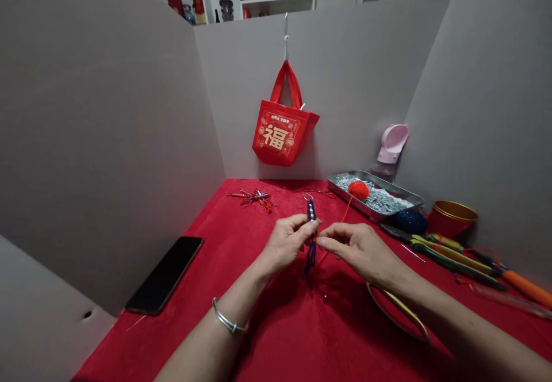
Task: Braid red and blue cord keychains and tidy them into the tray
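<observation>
Between the thumb and fingers of my left hand (285, 239) is a dark blue braided cord (311, 208) with silver beads down its middle and a metal ring (307, 197) at its top. Loose blue strands (310, 261) hang below the grip. My right hand (356, 247) is closed in a pinch just beside it, on red yarn at the cord's lower part; the fingertips partly hide the yarn. A red yarn strand (347, 208) runs from behind my right hand up to a red yarn ball (358, 190). A tiny bead (325, 296) lies on the red cloth below my hands.
At the right are a metal tray (375, 216) of small silvery pieces, a dark blue yarn ball (410, 221), a red-gold cup (452, 216) and pliers (457, 258). A phone (166, 275) lies left; beaded cords (255, 198) lie behind. A red bag (282, 134) hangs on the back panel.
</observation>
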A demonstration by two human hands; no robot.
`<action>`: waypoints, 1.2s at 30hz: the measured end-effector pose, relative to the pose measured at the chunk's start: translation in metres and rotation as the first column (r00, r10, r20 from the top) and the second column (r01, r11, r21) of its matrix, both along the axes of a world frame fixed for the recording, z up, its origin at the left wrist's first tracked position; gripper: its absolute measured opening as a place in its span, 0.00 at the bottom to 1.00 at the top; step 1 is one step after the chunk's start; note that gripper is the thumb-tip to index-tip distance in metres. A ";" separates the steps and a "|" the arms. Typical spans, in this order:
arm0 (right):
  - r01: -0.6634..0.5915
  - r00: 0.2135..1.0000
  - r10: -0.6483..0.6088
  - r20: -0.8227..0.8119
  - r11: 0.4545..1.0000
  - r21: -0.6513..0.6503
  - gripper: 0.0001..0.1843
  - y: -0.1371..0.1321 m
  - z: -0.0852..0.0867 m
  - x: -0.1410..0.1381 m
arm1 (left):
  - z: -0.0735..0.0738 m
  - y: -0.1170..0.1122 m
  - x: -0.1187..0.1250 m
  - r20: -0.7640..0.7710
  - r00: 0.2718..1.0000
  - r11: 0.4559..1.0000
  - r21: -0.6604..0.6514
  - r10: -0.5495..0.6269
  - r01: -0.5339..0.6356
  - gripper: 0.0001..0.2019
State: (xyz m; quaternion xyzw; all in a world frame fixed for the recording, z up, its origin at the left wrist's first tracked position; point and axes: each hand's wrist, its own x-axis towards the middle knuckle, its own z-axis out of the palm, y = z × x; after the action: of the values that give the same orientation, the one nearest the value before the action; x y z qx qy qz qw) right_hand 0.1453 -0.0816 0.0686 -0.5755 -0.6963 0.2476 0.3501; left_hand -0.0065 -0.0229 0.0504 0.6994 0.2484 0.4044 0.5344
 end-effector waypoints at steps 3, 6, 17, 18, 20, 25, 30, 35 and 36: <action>-0.001 1.000 0.001 0.003 1.000 0.000 0.15 0.009 -0.006 0.002 | -0.002 0.002 -0.002 -0.029 0.999 1.000 -0.012 -0.023 0.023 0.15; -0.056 0.998 0.055 -0.041 0.998 -0.034 0.13 0.015 -0.008 0.006 | -0.004 0.004 -0.003 -0.053 0.997 0.996 -0.072 -0.064 0.060 0.16; -0.198 0.964 0.171 -0.201 0.973 -0.122 0.14 0.019 -0.019 0.016 | -0.010 0.009 -0.001 -0.039 0.967 0.927 -0.296 -0.253 0.231 0.15; -0.207 0.962 0.178 -0.208 0.971 -0.123 0.15 0.019 -0.020 0.017 | -0.010 0.009 -0.002 -0.050 0.965 0.926 -0.300 -0.257 0.231 0.16; -0.216 0.958 0.185 -0.218 0.968 -0.130 0.15 0.019 -0.020 0.018 | -0.009 0.008 -0.002 -0.061 0.966 0.927 -0.304 -0.250 0.220 0.16; -0.211 0.960 0.177 -0.218 0.967 -0.140 0.13 0.017 -0.020 0.017 | -0.008 0.008 -0.002 -0.065 0.971 0.923 -0.328 -0.232 0.199 0.16; -0.152 0.979 0.141 -0.149 0.986 -0.070 0.13 0.014 -0.022 0.013 | -0.013 0.009 -0.003 -0.018 0.975 0.923 -0.325 -0.223 0.206 0.15; -0.134 0.982 0.129 -0.139 0.991 -0.026 0.12 0.015 -0.023 0.011 | -0.014 0.010 -0.004 0.020 0.978 0.923 -0.328 -0.207 0.202 0.16; -0.127 0.984 0.124 -0.132 0.992 -0.017 0.11 0.016 -0.024 0.010 | -0.013 0.010 -0.004 0.024 0.978 0.922 -0.329 -0.208 0.204 0.16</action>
State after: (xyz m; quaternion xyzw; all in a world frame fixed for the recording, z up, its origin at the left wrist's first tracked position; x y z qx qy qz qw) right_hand 0.1556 -0.0661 0.0446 -0.5174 -0.7038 0.3150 0.3712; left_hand -0.0108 -0.0125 0.0371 0.6249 0.2405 0.2947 0.6818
